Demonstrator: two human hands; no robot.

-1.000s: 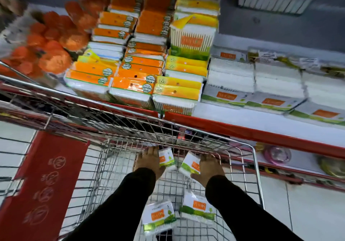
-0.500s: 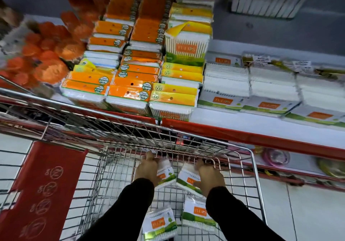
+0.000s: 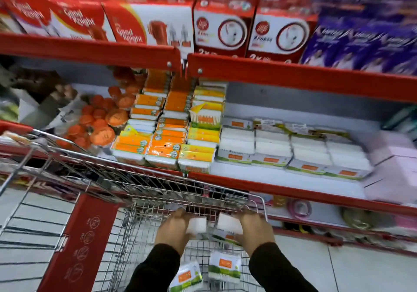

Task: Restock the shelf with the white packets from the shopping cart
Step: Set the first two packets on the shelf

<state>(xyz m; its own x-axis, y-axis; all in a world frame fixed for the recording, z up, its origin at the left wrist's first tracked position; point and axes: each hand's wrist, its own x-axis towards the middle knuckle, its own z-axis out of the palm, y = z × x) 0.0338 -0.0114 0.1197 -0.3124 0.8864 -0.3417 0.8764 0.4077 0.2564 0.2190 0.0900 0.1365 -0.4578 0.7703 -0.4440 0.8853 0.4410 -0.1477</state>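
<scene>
Both arms wear long black sleeves [image 3: 277, 269] ending at the wrists; hands bare.

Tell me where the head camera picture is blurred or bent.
Head view: motion blur smears the purple packs at upper right and both hands, left hand and right hand, with their white packets; the wide lens bows the red shelf edge; the orange packs read fairly sharp.

Orange-labelled packs [image 3: 167, 142] stacked beside round orange pieces [image 3: 99, 120]; red boxes [image 3: 225, 29] and purple packs [image 3: 361, 43] ranged above; pale floor tiles [image 3: 361, 269] below.
</scene>
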